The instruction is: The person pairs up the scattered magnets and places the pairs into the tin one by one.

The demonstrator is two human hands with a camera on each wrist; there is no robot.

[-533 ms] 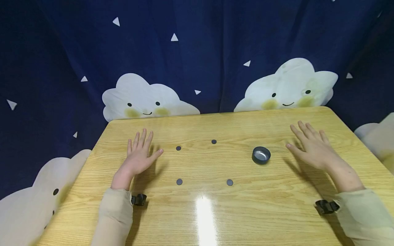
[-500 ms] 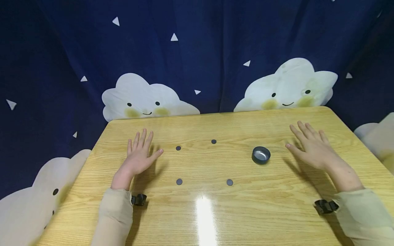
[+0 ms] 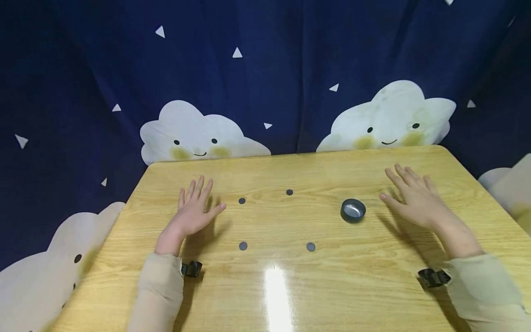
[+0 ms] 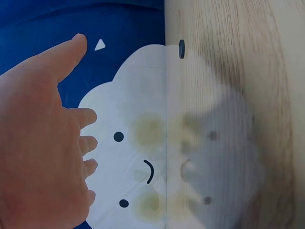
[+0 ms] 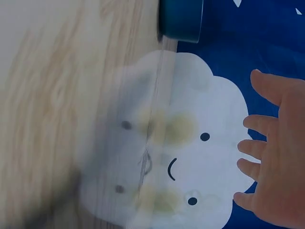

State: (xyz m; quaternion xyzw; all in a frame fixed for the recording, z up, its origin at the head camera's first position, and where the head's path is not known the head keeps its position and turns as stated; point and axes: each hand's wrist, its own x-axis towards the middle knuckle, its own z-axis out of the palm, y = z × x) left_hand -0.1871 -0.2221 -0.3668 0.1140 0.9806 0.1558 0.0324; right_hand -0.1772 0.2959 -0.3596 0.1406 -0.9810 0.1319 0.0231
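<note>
Fingers spread, my left hand (image 3: 192, 214) hovers over the left side of the table and holds nothing. Nearest to it is a small dark round disc (image 3: 242, 201); the left wrist view shows one such disc (image 4: 181, 49) edge-on. More flat discs lie at the back middle (image 3: 289, 192), the front left (image 3: 243, 246) and the front right (image 3: 310, 247). A shallow dark round tin (image 3: 353, 210) with a silvery inside stands upright on the right. Just right of it, my right hand (image 3: 416, 203) hangs above the wood, fingers spread and holding nothing. The tin's dark side (image 5: 182, 19) tops the right wrist view.
The pale wooden table (image 3: 274, 170) has a rounded far edge against a dark blue curtain (image 3: 265, 69) printed with smiling clouds and white triangles. A bright light reflection crosses the front middle. Black wrist mounts (image 3: 191, 269) sit at both sleeves.
Both hands have drifted slightly inward, the left one rightward and the right one leftward. The head view has shifted a little. Discs and tin stay in place on the table.
</note>
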